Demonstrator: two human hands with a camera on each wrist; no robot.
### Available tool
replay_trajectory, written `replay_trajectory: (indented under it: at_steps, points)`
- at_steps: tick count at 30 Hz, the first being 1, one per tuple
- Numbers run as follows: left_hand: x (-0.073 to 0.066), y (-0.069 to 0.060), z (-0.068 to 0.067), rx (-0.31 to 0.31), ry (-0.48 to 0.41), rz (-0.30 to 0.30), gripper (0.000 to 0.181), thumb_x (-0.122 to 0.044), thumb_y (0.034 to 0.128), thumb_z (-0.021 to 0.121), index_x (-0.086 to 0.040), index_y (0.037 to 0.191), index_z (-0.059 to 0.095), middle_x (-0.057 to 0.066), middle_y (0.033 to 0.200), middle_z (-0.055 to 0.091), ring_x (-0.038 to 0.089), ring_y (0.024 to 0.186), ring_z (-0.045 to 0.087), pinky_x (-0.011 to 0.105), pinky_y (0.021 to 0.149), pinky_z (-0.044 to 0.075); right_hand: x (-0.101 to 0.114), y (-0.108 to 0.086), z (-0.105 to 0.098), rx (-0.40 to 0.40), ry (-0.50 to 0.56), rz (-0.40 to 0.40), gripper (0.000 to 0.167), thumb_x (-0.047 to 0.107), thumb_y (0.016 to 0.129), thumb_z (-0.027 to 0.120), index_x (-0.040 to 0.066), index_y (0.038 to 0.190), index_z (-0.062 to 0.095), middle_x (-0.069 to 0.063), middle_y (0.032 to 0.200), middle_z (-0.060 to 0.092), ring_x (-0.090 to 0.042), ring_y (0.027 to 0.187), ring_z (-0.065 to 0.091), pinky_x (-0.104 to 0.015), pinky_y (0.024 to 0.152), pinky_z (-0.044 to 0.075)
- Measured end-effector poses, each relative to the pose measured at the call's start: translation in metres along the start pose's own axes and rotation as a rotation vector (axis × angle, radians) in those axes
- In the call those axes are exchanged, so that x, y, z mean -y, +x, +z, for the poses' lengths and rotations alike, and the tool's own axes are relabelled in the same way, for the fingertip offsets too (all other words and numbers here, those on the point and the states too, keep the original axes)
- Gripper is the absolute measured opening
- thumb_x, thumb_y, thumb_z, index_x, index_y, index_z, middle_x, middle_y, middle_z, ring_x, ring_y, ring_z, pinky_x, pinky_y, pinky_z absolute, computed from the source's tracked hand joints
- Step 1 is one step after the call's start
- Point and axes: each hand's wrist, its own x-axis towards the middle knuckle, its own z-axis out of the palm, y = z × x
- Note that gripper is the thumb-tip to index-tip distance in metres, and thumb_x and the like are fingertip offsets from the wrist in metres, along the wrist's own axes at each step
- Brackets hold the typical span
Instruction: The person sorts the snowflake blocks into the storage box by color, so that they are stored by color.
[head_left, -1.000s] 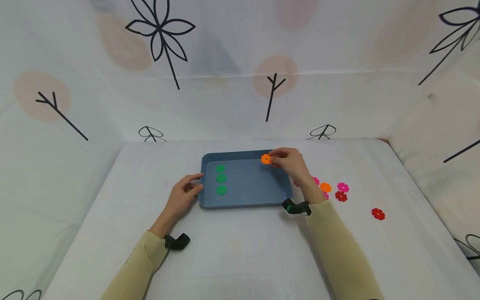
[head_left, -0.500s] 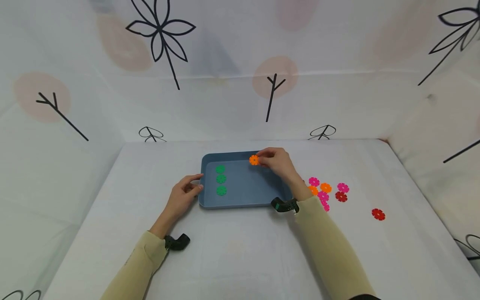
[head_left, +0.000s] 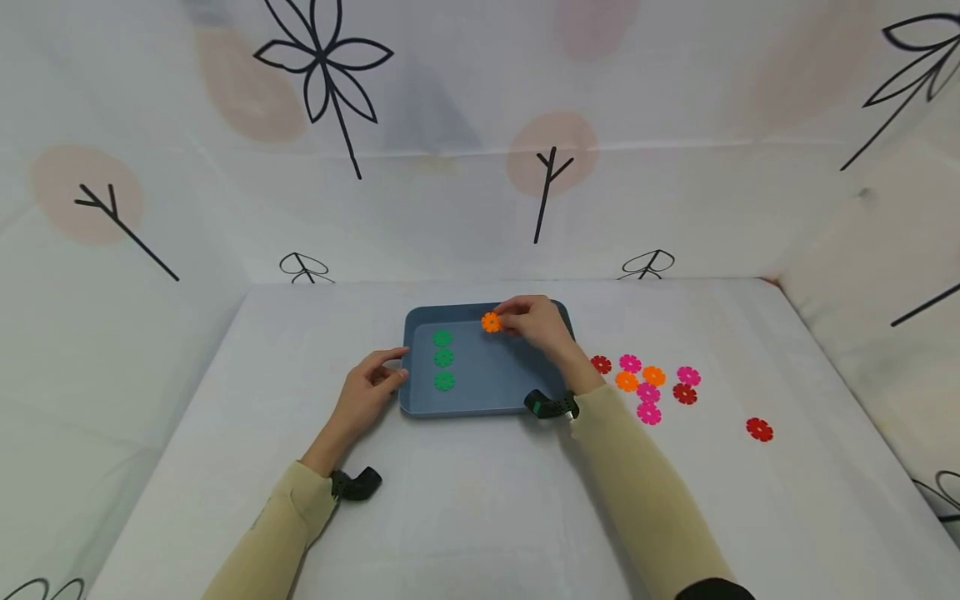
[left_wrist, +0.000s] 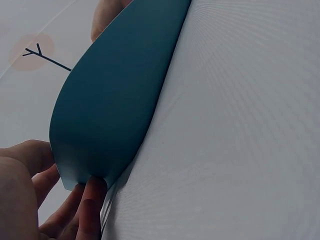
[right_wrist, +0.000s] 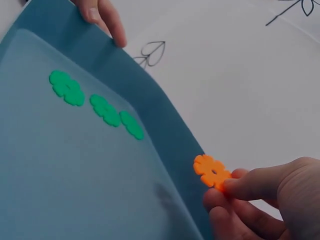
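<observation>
Between thumb and fingertips my right hand (head_left: 538,327) pinches an orange flower-shaped disc (head_left: 491,322), held above the far part of the blue-grey tray (head_left: 480,383). In the right wrist view this orange disc (right_wrist: 207,167) is tilted, apart from the tray floor. Along the tray's left side, several green discs cannot be mistaken: a far one (head_left: 442,338), a middle one (head_left: 444,357) and a near one (head_left: 444,381) lie in a column. My left hand (head_left: 363,396) rests its fingertips against the tray's left outer wall (left_wrist: 100,125), not curled round it.
Right of the tray, loose discs lie on the white cloth: dark red (head_left: 601,365), pink (head_left: 648,413), orange (head_left: 654,376) and others. One red disc (head_left: 759,429) lies farther right. Patterned white cloth walls (head_left: 450,217) stand behind and at the sides.
My right hand has moved left over the tray with the orange disc, uncovering more loose discs on the right. The left hand and the green discs stay in place.
</observation>
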Motion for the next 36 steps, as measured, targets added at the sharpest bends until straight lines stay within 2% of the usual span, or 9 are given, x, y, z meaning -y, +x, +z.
replay_trajectory:
  at_steps: [17, 26, 36]
  points:
    - [-0.002, 0.000, 0.002, 0.006, 0.006, -0.001, 0.040, -0.008, 0.0977, 0.064, 0.004, 0.136, 0.057, 0.026, 0.125, 0.059, 0.032, 0.097, 0.062, 0.022, 0.074, 0.050, -0.008, 0.012, 0.017, 0.048, -0.020, 0.032, 0.021, 0.010, 0.096, 0.066, 0.002, 0.115, 0.073, -0.015, 0.113, 0.069, -0.019, 0.081, 0.062, -0.027, 0.073, 0.050]
    - [0.002, -0.001, 0.000, -0.003, 0.019, 0.006, 0.041, -0.009, 0.0983, 0.064, 0.003, 0.137, 0.057, 0.024, 0.128, 0.058, 0.021, 0.097, 0.063, 0.028, 0.076, 0.053, -0.015, 0.015, 0.023, 0.056, -0.076, -0.005, 0.020, 0.012, 0.095, 0.068, 0.003, 0.112, 0.075, -0.013, 0.109, 0.071, -0.020, 0.085, 0.065, -0.030, 0.077, 0.051]
    - [0.003, -0.001, 0.001, -0.002, 0.018, 0.014, 0.041, -0.009, 0.0982, 0.064, 0.003, 0.137, 0.057, 0.025, 0.127, 0.058, 0.019, 0.095, 0.063, 0.023, 0.075, 0.051, -0.016, 0.015, 0.023, 0.051, -0.097, -0.006, 0.019, 0.015, 0.094, 0.071, 0.005, 0.109, 0.077, -0.010, 0.104, 0.072, -0.020, 0.081, 0.063, -0.028, 0.072, 0.048]
